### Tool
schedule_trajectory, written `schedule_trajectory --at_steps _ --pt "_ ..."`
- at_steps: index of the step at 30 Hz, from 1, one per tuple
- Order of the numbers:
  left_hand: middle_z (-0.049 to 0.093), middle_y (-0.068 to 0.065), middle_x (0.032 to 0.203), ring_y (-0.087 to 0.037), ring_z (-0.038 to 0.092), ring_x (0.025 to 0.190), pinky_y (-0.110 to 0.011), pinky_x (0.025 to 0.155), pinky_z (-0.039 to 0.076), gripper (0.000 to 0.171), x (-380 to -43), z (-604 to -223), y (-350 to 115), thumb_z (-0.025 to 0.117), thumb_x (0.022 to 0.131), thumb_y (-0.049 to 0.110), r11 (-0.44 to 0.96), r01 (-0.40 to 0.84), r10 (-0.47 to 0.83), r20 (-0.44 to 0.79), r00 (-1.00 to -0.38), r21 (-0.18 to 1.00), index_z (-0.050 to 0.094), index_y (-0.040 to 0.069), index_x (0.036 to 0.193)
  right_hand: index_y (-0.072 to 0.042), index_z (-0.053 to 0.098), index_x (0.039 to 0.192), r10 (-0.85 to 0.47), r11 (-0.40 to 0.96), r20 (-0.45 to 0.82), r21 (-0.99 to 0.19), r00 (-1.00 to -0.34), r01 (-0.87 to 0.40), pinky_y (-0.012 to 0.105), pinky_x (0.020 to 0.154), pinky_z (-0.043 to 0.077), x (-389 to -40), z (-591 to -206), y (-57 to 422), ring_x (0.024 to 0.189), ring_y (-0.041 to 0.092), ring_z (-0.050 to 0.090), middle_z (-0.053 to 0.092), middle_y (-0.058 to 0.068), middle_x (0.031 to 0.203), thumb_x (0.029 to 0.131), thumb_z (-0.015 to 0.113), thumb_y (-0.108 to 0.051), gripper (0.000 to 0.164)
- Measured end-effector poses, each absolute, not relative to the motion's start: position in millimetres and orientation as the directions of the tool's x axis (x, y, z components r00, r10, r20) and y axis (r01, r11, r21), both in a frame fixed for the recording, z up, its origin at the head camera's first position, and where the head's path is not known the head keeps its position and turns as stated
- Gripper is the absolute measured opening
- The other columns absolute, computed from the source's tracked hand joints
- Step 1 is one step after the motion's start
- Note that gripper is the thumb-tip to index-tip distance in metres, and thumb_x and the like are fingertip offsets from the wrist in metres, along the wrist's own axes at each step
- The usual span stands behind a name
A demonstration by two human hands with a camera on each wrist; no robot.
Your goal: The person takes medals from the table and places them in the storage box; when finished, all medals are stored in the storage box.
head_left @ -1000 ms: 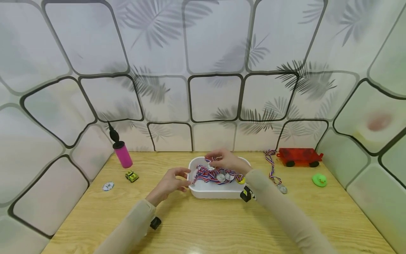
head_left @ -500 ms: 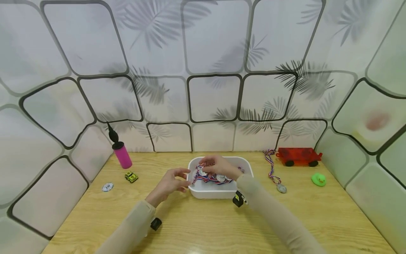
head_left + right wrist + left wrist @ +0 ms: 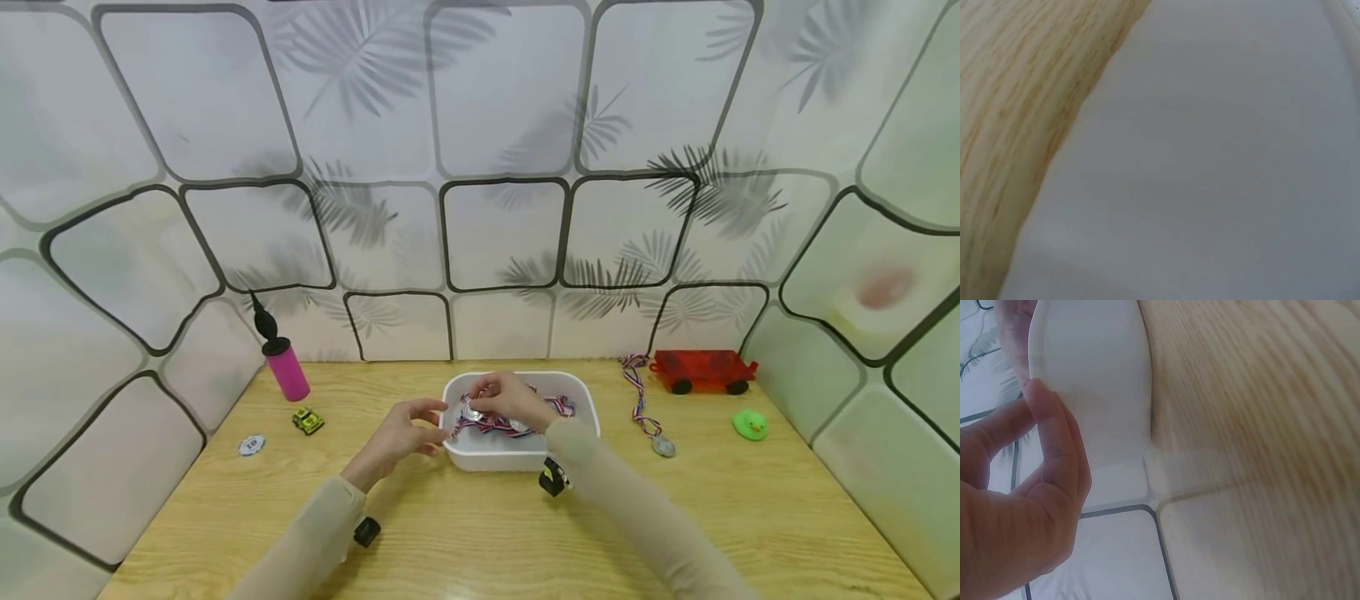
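At the right hand's (image 3: 516,402) fingertips, pinched medal (image 3: 470,412); ribbons (image 3: 487,427) beneath. Left hand's (image 3: 400,433) fingers spread, touching bin (image 3: 495,461): best keep it steady, ribbons untangled.

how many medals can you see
3 visible: one medal at the right hand, one partly covered medal under it, both in the white tub; one on the table. More may be hidden.

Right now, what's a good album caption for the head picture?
Left hand touching a white tub, right hand at a silver medal inside, green duck farther right.
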State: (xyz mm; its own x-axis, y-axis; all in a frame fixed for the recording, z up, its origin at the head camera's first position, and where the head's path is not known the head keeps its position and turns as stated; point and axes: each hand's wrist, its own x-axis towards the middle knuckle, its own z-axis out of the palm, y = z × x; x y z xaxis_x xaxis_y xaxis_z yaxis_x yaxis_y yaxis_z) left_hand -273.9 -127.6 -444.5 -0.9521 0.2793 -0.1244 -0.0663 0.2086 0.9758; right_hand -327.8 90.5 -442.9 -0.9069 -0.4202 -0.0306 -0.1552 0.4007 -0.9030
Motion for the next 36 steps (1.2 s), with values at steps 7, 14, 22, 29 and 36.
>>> schedule_trajectory --at_steps 7,14,22,29,36 --pt "0.056 -0.023 0.109 -0.016 0.062 0.069 -0.029 0.062 0.06 0.052 -273.6 -446.2 -127.6 0.07 0.082 -0.006 0.199 -0.068 0.294 -0.126 -0.948 0.978 0.055 -0.006 0.131 -0.001 0.068 0.095 -0.38 0.425 -0.015 -0.891 -0.925 -0.16 0.018 0.062 0.049 -327.1 -446.4 82.9 0.069 0.008 0.06 0.07 0.002 0.079 0.089 0.069 -0.008 0.01" --pt "0.055 -0.024 0.109 -0.015 0.062 0.069 -0.029 0.062 0.06 0.053 -273.2 -444.7 -127.6 0.069 0.083 -0.006 0.191 -0.056 0.309 -0.114 -0.944 0.98 0.052 -0.008 0.133 0.002 0.066 0.1 -0.403 0.414 -0.045 -0.9 -0.914 -0.138 0.02 0.049 0.043 -327.5 -448.0 80.8 0.056 0.011 0.052 0.067 0.011 0.075 0.088 0.067 -0.004 0.014" --pt "0.056 -0.021 0.107 -0.015 0.062 0.068 -0.028 0.061 0.06 0.05 -273.8 -442.5 -128.0 0.069 0.083 -0.006 0.194 -0.07 0.297 -0.126 -0.946 0.978 0.055 -0.006 0.132 0.001 0.067 0.101 -0.437 0.447 -0.09 -0.885 -0.895 -0.129 0.022 0.049 0.048 -330.6 -448.4 74.9 0.053 0.013 0.054 0.064 0.01 0.07 0.086 0.065 0.001 0.015" --pt "0.057 -0.018 0.103 -0.016 0.063 0.069 -0.031 0.063 0.061 0.049 -273.5 -442.2 -128.0 0.069 0.083 -0.007 0.199 -0.07 0.292 -0.127 -0.948 0.978 0.056 -0.006 0.13 0.005 0.067 0.096 -0.469 0.469 -0.094 -0.869 -0.878 -0.157 0.02 0.046 0.042 -329.5 -446.4 67.5 0.051 0.01 0.047 0.055 0.003 0.064 0.087 0.066 0.002 0.01" --pt "0.056 -0.021 0.107 -0.016 0.063 0.07 -0.031 0.064 0.061 0.05 -272.9 -441.8 -127.7 0.069 0.084 -0.006 0.203 -0.071 0.303 -0.132 -0.944 0.977 0.055 -0.005 0.131 0.005 0.068 0.099 -0.444 0.544 -0.113 -0.822 -0.889 -0.167 0.019 0.046 0.046 -328.2 -447.8 62.9 0.054 0.01 0.052 0.058 0.005 0.065 0.088 0.064 0.003 0.012"
